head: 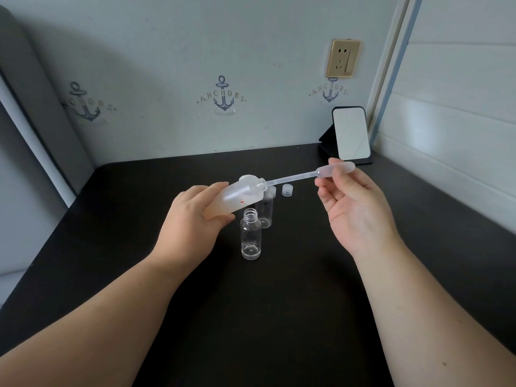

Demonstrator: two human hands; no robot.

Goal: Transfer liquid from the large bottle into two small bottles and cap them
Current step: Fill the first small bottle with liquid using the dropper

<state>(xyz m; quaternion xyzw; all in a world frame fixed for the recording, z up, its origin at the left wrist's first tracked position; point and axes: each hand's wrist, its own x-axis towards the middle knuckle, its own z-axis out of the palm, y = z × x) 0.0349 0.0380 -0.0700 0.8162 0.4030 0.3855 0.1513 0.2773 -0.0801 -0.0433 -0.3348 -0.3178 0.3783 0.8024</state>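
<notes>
My left hand point(192, 219) grips the large frosted bottle point(240, 195), tilted with its open neck pointing right. My right hand point(354, 202) pinches the bulb of a clear plastic pipette point(307, 175); its thin tip sits inside the large bottle's neck. Below the large bottle a small clear bottle point(250, 234) stands upright and uncapped on the black table point(279, 303). A second small bottle point(265, 209) stands just behind it, partly hidden by the large bottle. A small translucent cap point(287, 189) lies on the table behind them; another cap point(272, 189) shows beside the neck.
A white cap point(247, 177) peeks out behind the large bottle. A phone on a black stand point(351, 135) leans at the back right corner. The wall with anchor prints and a socket point(343, 57) closes the back; a white panelled wall bounds the right side.
</notes>
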